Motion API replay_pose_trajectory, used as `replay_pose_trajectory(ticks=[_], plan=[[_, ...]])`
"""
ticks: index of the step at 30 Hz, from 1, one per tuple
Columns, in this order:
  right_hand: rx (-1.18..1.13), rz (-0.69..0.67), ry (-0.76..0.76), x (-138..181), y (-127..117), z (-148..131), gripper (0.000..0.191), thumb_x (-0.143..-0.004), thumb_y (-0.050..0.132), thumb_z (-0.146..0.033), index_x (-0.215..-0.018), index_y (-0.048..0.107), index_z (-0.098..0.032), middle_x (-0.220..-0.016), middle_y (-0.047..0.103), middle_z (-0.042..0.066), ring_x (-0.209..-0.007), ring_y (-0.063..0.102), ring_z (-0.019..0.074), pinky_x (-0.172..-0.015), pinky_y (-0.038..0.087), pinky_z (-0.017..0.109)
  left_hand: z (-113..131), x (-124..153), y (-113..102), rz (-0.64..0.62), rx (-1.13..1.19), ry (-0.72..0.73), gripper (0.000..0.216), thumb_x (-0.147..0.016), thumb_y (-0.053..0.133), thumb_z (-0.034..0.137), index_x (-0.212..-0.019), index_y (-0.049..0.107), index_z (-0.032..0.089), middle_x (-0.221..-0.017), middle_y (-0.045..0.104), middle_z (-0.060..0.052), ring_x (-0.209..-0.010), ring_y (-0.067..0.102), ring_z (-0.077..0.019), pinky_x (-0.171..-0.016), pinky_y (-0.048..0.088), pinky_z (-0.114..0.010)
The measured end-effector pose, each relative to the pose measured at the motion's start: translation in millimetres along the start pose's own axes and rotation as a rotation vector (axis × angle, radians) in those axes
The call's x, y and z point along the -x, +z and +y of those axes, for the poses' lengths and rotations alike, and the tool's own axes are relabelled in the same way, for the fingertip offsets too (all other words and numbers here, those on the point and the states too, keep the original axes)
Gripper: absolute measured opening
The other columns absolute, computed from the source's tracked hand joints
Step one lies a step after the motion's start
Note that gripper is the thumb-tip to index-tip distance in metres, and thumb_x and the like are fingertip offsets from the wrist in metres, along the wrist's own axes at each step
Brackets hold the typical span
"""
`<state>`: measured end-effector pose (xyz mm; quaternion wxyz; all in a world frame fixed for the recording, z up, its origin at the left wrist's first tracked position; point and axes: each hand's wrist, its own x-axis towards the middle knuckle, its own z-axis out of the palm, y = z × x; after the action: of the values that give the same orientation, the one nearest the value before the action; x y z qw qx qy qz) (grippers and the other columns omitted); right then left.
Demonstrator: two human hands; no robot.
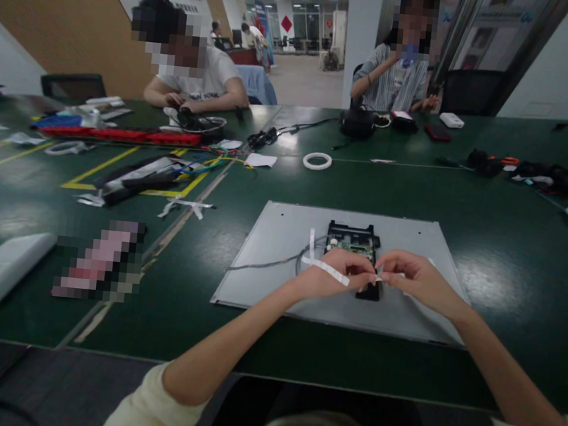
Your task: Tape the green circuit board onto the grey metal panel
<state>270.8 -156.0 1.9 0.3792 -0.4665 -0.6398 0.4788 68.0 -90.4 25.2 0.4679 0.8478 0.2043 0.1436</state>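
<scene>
Over a flat grey-white panel [271, 238], my left hand [325, 280] and my right hand [420, 283] meet with fingertips pinched together. Between them shows a small white piece of tape [379, 276], gripped from both sides. A longer white tape strip [331, 270] lies across the back of my left hand. Another short strip [312, 241] stands just beyond it. Right behind my fingers, a black frame with a green circuit board [354, 245] sits on the panel, its lower part partly covered by my hands. A grey cable [263, 264] runs leftward from it.
A roll of white tape [318, 161] lies beyond the panel. To the left are a phone-like object [104, 256], a white device [1, 273], tape scraps [187, 206] and a red power strip [121, 135]. Two people sit across the green table [177, 323].
</scene>
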Motion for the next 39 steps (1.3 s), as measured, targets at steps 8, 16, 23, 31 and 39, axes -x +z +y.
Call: replay_pose_trajectory(ticks=[8,16,23,31,39], plan=[[0.077,-0.029,0.096,0.0,-4.4,-1.1,0.020,-0.084,0.056,-0.038,-0.091,0.056,-0.020,-0.070,0.052,-0.002,-0.062,0.049,0.0093,-0.056,0.037,0.022,-9.0,-5.0,10.0,0.117,-0.063,-0.191,0.019,-0.081,0.053,0.026,-0.074,0.065,0.013,-0.061,0.061,0.000,-0.058,0.054,-0.0100,-0.054,0.038,-0.020],[0.282,0.049,0.120,-2.1,-5.1,11.0,0.015,-0.079,0.056,-0.032,-0.087,0.058,-0.020,-0.070,0.057,-0.002,-0.065,0.054,0.0118,-0.061,0.040,0.024,-13.9,-4.9,17.2,0.205,-0.351,-0.257,0.021,-0.079,0.053,0.031,-0.071,0.064,0.014,-0.060,0.060,-0.001,-0.056,0.052,-0.0121,-0.050,0.033,-0.022],[0.315,0.045,0.130,-1.1,-6.6,8.7,0.017,-0.078,0.056,-0.033,-0.088,0.060,-0.020,-0.070,0.060,-0.001,-0.064,0.054,0.0122,-0.059,0.040,0.024,-11.4,-4.0,16.8,0.206,-0.448,-0.277,0.018,-0.079,0.053,0.028,-0.072,0.062,0.014,-0.063,0.061,-0.002,-0.057,0.052,-0.0128,-0.052,0.035,-0.022],[0.265,0.019,0.184,0.8,-15.9,11.9,0.020,-0.078,0.058,-0.037,-0.087,0.060,-0.019,-0.072,0.061,0.000,-0.064,0.055,0.0127,-0.057,0.041,0.024,-9.3,-2.0,16.0,0.194,-0.383,-0.230,0.012,-0.076,0.053,0.022,-0.071,0.061,0.014,-0.063,0.060,-0.001,-0.057,0.053,-0.0118,-0.053,0.037,-0.021],[0.336,-0.011,0.170,0.4,-11.1,12.5,0.017,-0.078,0.058,-0.034,-0.082,0.062,-0.019,-0.068,0.061,-0.001,-0.063,0.055,0.0131,-0.058,0.039,0.025,-11.8,-2.2,17.7,0.150,-0.465,-0.281,0.015,-0.076,0.053,0.025,-0.072,0.063,0.015,-0.067,0.063,-0.003,-0.059,0.056,-0.0138,-0.055,0.041,-0.023]])
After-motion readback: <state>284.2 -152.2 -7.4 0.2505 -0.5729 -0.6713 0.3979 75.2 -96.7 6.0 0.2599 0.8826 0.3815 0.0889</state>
